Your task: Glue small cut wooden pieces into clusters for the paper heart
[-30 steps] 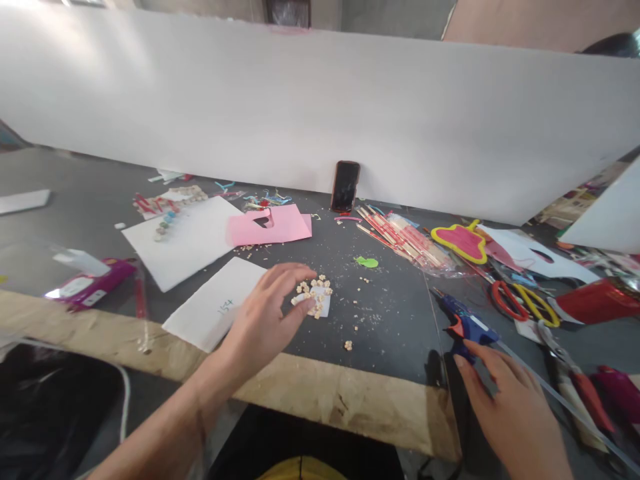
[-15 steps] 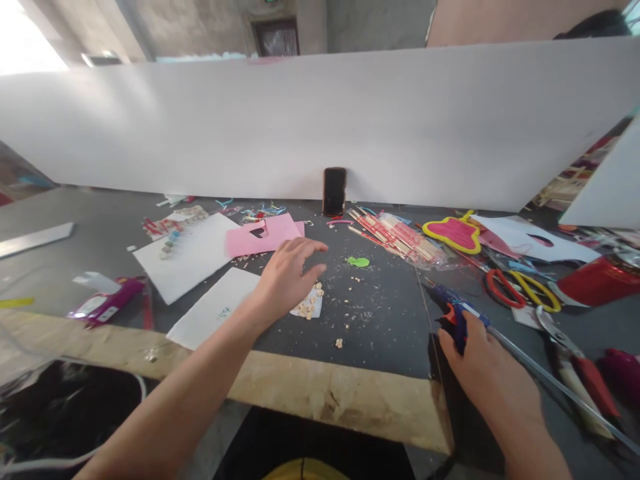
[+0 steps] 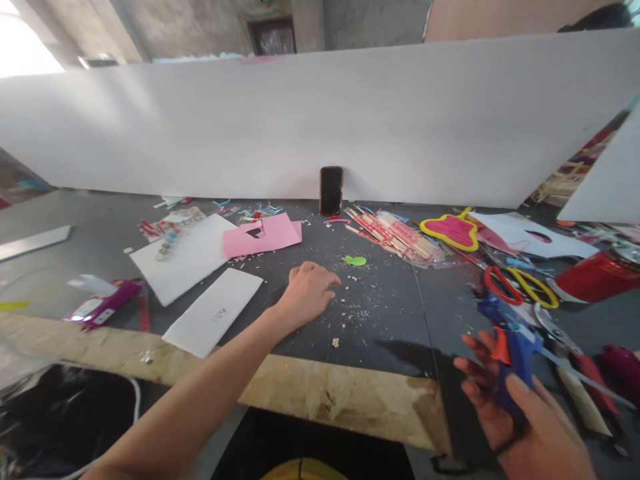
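Note:
My right hand [image 3: 520,413] holds a blue glue gun [image 3: 515,353] with an orange trigger, raised over the right side of the dark table. Its thumb lies across the handle and the other fingers are loosely bent beyond it. My left hand [image 3: 310,293] is low over the middle of the table, fingers bent, with a gap between thumb and forefinger; I see nothing in it. Small pale bits [image 3: 335,343] lie scattered to its right, near a green cut-out [image 3: 355,261]. A white card marked with writing [image 3: 215,313] lies to its left.
A phone [image 3: 331,190] leans on the white back panel [image 3: 250,127]. Red-patterned sticks [image 3: 395,237], scissors [image 3: 533,288], pliers [image 3: 555,330] and a red can [image 3: 597,275] crowd the right. Pink foam [image 3: 275,239] and a purple glue gun [image 3: 105,303] lie left.
My right hand has lifted the blue glue gun from the table and turned palm upward. My left hand has moved slightly right and down, and now hides the small card with pale pieces.

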`<state>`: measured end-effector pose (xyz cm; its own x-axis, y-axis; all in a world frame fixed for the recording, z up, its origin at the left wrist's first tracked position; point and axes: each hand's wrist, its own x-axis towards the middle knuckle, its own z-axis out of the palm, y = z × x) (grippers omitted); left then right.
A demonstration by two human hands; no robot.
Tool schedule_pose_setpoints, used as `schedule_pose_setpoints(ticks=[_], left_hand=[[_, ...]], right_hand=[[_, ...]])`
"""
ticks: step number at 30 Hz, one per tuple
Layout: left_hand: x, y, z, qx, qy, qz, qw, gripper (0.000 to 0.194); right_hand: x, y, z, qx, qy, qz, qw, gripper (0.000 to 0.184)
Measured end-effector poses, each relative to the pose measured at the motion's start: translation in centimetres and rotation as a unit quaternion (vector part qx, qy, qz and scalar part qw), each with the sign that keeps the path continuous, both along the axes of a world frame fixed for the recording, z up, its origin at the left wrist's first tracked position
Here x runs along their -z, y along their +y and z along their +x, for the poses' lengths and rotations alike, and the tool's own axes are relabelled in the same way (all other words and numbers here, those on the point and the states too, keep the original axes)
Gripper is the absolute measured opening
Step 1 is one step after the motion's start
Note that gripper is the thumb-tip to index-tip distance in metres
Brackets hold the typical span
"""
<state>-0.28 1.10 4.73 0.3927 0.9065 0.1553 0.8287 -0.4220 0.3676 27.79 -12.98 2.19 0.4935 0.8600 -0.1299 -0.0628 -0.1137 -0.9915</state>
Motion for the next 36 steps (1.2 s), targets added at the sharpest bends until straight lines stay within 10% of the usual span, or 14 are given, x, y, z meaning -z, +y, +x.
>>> schedule_pose_setpoints(ticks=[6,22,30,36], left_hand=[[1.8,-0.1,2.1,0.029,0.021,-0.009,0.999,0.020],[-1.2,-3.8,-0.2,-0.022,-0.206,-0.090,0.974,0.015],[-0.1,-7.5,-1.1,-0.061,-0.559,-0.283,0.777,0.010],[0.4,-8.5,-1.4,-0.049,-0.632,-0.314,0.707,0.013]], right_hand=[[-0.7,-0.1,-1.9,-0.017,0.212,-0.032,0.977,0.037],[0.1,-1.7,-6.0,-0.190,-0.029,-0.037,0.981,0.037],[-0.4,-2.4,-8.2,-0.249,-0.093,0.008,0.964,0.030],[-0.8,-2.6,-9.0,-0.278,-0.137,0.031,0.950,0.025]])
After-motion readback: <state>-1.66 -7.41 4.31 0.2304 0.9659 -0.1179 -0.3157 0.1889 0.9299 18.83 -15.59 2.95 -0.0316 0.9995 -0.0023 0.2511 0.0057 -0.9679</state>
